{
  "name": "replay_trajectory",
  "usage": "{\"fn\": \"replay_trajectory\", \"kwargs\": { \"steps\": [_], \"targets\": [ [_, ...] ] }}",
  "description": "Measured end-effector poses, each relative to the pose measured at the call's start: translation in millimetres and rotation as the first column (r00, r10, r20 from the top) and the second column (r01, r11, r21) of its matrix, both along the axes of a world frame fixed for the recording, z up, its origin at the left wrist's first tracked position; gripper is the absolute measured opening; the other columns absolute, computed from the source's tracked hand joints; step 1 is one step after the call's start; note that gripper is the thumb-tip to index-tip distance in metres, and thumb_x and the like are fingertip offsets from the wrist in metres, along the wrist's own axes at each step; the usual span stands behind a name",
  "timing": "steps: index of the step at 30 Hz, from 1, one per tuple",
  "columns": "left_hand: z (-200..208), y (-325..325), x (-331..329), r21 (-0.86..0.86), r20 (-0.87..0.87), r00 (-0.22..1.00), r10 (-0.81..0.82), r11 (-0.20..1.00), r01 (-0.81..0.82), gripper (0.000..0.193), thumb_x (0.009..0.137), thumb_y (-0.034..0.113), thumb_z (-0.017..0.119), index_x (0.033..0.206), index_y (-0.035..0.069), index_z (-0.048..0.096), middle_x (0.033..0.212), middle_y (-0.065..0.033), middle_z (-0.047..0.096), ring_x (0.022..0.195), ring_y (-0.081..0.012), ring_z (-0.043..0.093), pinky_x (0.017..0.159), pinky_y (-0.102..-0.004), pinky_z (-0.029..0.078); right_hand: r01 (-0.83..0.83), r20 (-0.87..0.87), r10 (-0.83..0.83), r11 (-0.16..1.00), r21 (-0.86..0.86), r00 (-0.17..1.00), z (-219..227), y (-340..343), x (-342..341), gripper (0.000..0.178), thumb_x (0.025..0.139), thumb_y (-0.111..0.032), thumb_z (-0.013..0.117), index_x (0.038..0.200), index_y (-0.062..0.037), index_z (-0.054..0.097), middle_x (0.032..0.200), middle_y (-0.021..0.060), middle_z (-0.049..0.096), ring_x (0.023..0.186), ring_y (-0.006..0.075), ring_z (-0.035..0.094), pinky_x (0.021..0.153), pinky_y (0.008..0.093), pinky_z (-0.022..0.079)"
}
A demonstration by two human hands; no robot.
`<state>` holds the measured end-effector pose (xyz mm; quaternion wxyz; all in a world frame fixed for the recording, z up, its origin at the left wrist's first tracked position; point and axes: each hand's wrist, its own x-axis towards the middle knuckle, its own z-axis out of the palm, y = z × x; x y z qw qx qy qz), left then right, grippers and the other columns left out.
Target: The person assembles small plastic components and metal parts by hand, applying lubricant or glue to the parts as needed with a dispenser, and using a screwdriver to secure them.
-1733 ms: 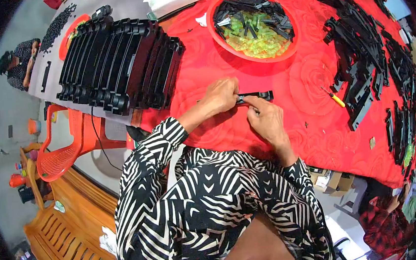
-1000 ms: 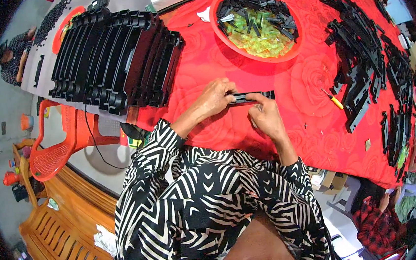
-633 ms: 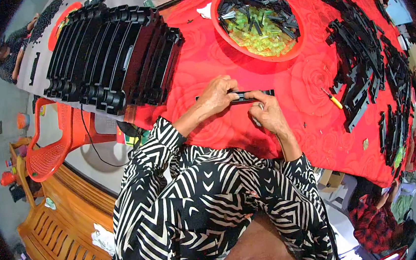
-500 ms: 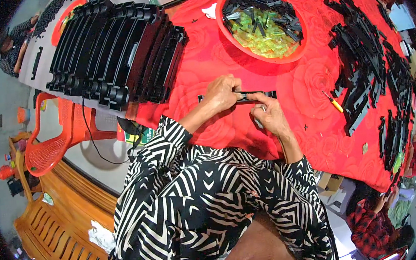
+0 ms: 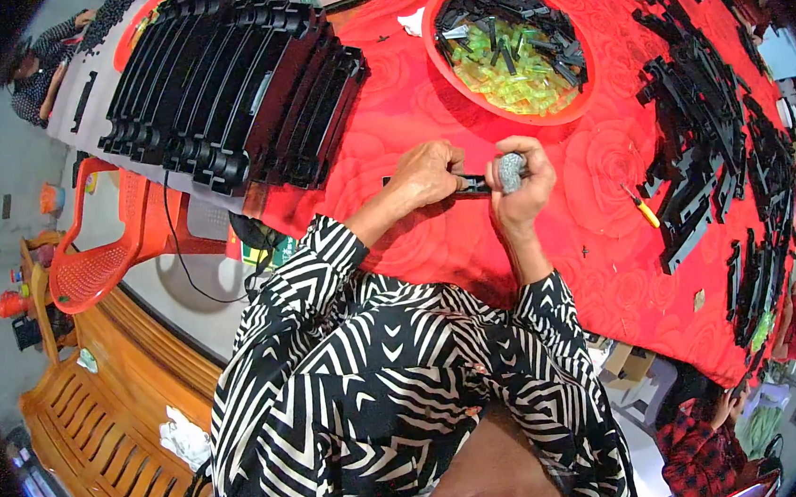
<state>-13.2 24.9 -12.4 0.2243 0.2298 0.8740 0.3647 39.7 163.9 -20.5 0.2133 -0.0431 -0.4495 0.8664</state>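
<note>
A small assembly workshop: a long table under a red rose-patterned cloth (image 5: 595, 231) carries a row of identical black plastic parts (image 5: 232, 83) at upper left, more black parts (image 5: 709, 127) heaped at right, and a red bowl (image 5: 584, 104) of small pieces at top.

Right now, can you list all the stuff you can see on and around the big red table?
Tablecloth: one, red, rose pattern, over table.
Long plastic trays: one stack, black, table's left end.
Round bowl: one, red, holds yellow-green and black small parts.
Black plastic strips: many, heaped along right side.
Screwdriver: one, yellow-red handle, right of hands.
Chair: one, orange, left of table.
Bench: one, wooden, lower left.
Black strip: one, between hands.
Grey tool handle: one, in right fist.
Left hand: grips strip.
Right hand: grips handle.
</note>
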Motion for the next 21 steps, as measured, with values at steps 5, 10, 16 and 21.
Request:
{"fn": "replay_trajectory", "kwargs": {
  "steps": [5, 10, 16, 21],
  "targets": [
    [3.5, 0.5, 2.0, -0.01, 0.024, 0.999, 0.024, 1.0, -0.024, 0.018, 0.065, 0.017, 0.071, 0.07, 0.004, 0.059, 0.069, -0.0108, 0.059, 0.068, -0.026, 0.058, 0.061, -0.0382, 0.042, -0.007, -0.002, 0.007, 0.999, 0.032, 1.0, -2.5, -1.3, -1.8, 0.039, 0.087, -0.031, 0.038, 0.081, 0.0038, 0.054, 0.052, 0.0045, 0.044, 0.038, 0.0114, 0.038, 0.038, 0.0261, 0.032],
    [3.6, 1.4, 3.7, -0.003, -0.026, 0.999, 0.036, 0.999, -0.036, 0.017, 0.066, 0.017, 0.07, 0.07, 0.005, 0.06, 0.068, -0.0098, 0.059, 0.068, -0.0256, 0.058, 0.061, -0.0385, 0.042, 0.015, 0.02, -0.017, 0.994, 0.111, 1.0, 0.9, -5.6, -2.9, 0.039, 0.087, -0.03, 0.037, 0.081, 0.0037, 0.055, 0.053, 0.0046, 0.045, 0.04, 0.011, 0.04, 0.039, 0.0251, 0.032],
    [2.9, 2.8, 3.5, -0.003, -0.012, 0.999, 0.037, 0.999, -0.037, 0.019, 0.066, 0.018, 0.071, 0.068, 0.005, 0.058, 0.064, -0.0095, 0.058, 0.068, -0.026, 0.058, 0.061, -0.0388, 0.043, 0.009, 0.067, -0.028, 0.965, 0.26, 0.997, 0.6, -4.5, -2.8, 0.04, 0.084, -0.028, 0.034, 0.078, 0.0038, 0.057, 0.054, 0.0052, 0.049, 0.042, 0.0108, 0.043, 0.041, 0.025, 0.032],
    [7.3, 3.9, 5.9, 0.037, -0.057, 0.996, 0.065, 0.997, -0.063, 0.019, 0.063, 0.018, 0.071, 0.065, 0.003, 0.058, 0.073, -0.0171, 0.059, 0.073, -0.0341, 0.059, 0.059, -0.045, 0.043, -0.025, 0.126, -0.032, 0.905, 0.426, 0.991, -0.3, -3.3, -2.9, 0.045, 0.084, -0.035, 0.033, 0.077, 0.0013, 0.06, 0.055, 0.0054, 0.051, 0.045, 0.0115, 0.046, 0.043, 0.0258, 0.034]
  ]
}}
